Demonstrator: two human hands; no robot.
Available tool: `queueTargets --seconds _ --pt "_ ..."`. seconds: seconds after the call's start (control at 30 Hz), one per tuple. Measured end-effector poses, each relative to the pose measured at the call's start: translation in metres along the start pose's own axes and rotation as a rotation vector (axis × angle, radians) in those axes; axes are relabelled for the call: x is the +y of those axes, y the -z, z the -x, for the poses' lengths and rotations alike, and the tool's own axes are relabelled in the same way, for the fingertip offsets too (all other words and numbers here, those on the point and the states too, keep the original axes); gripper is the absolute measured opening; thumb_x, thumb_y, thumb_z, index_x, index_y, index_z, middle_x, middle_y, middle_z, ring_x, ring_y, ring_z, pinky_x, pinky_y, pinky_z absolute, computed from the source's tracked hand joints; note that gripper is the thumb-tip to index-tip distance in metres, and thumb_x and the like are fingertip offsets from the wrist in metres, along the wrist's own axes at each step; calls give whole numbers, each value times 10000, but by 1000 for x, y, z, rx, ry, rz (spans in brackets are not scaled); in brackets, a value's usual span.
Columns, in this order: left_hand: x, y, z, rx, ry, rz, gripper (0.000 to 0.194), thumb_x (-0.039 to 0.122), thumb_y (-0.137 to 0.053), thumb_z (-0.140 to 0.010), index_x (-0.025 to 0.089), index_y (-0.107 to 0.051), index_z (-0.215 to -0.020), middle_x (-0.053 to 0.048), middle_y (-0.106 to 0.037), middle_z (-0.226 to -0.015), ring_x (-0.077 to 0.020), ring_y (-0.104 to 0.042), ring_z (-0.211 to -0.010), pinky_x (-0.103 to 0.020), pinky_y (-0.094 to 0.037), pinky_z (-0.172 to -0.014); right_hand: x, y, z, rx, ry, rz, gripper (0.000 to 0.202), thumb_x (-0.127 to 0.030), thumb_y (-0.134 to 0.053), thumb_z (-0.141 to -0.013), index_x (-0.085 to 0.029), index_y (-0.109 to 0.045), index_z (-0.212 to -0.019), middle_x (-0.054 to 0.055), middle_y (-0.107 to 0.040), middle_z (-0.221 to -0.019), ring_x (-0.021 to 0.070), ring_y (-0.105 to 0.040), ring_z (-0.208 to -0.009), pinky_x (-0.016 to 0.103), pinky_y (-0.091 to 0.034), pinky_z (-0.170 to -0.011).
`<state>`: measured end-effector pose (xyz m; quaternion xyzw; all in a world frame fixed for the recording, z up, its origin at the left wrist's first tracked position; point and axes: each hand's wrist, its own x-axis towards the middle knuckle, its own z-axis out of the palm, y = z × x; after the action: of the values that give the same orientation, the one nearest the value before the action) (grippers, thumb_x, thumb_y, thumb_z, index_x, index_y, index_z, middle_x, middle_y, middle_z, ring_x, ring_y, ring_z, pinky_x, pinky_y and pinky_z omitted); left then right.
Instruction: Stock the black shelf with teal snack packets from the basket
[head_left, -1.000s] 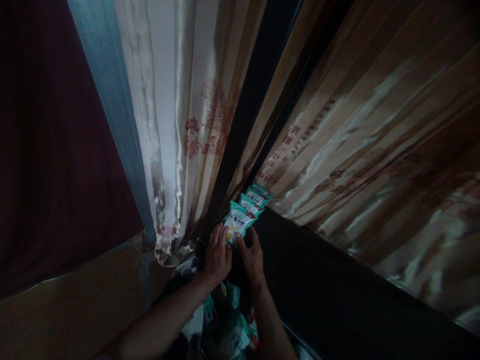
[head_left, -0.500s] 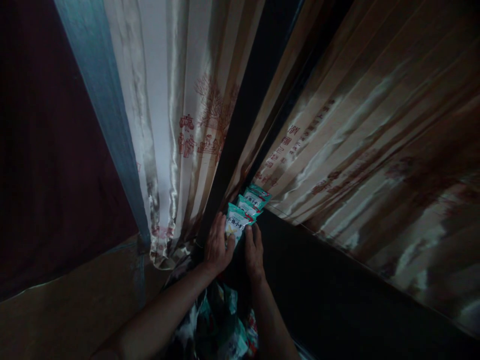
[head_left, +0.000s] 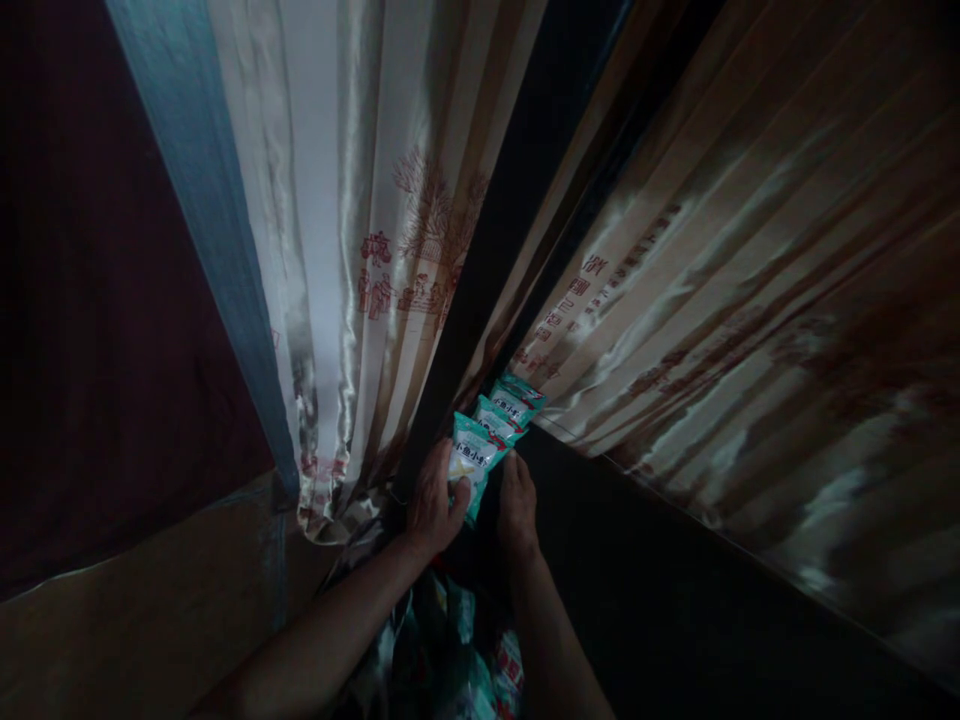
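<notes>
Several green-and-white snack packets with printed characters stand in an overlapping row on a dark surface. The nearest snack packet [head_left: 472, 455] leans in front, with a middle packet [head_left: 501, 420] and a far packet [head_left: 519, 397] behind it. My left hand [head_left: 435, 505] grips the nearest one, thumb across its face and fingers along its left side. To the right of the row, my right hand [head_left: 517, 505] is upright with fingers stretched out; whether its fingertips touch the packets is hard to see. More packets [head_left: 472, 680] lie in a heap below, between my forearms.
A pale printed curtain [head_left: 322, 250] hangs at left, and another pleated curtain [head_left: 712, 330] at right. A dark post [head_left: 495, 250] rises between them. The dark ledge [head_left: 637, 560] extends right. A blue-grey frame [head_left: 202, 200] and dark red cloth [head_left: 112, 300] stand far left.
My right hand has drawn slightly right, away from the nearest packet, showing more of that packet's lower part. My left hand keeps hold of it. The view has shifted slightly.
</notes>
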<state>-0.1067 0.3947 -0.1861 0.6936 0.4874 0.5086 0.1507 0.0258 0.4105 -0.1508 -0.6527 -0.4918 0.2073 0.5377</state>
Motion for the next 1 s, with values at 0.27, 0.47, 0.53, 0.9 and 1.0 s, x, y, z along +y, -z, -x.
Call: queueTargets --seconds 0.27,0.47,0.53,0.9,1.0 --pt "0 0 0 -20 13 29 542 369 -337 -934 79 -299 -1391 -187 -427 -1392 -242 -376 -1319 -439 -352 -1080 3 5 -6 -91 -1 45 469 -495 -368 -875 -171 -646 -1071 104 -671 -1066 240 -583 -1004 366 -451 -856" --pt "3 4 -1 -33 18 35 531 370 -336 -934 81 -318 -1380 -187 -463 -1360 -239 -415 -1290 -432 -367 -1067 -5 5 -8 -208 -96 -13 480 -525 -386 -842 -178 -643 -1051 93 -682 -1059 217 -616 -942 310 -458 -810" --pt "4 4 -1 -40 27 32 528 368 -342 -932 81 -322 -1375 -186 -471 -1352 -238 -420 -1286 -430 -372 -1064 -4 5 -9 -204 -92 1 499 -545 -382 -831 -171 -641 -1037 99 -680 -1051 218 -615 -929 314 -453 -805" --pt "4 2 1 -35 51 34 538 373 -370 -921 86 -322 -1374 -183 -467 -1357 -242 -426 -1281 -434 -378 -1055 17 6 -17 53 -68 220 637 -568 -235 -859 -126 -623 -1104 174 -631 -1127 268 -558 -1074 382 -389 -929" --pt "5 3 0 -38 59 36 535 371 -371 -918 92 -328 -1373 -180 -468 -1358 -244 -425 -1282 -436 -375 -1057 18 4 -22 48 -63 213 633 -536 -223 -866 -123 -593 -1170 168 -604 -1193 269 -533 -1132 398 -364 -975"
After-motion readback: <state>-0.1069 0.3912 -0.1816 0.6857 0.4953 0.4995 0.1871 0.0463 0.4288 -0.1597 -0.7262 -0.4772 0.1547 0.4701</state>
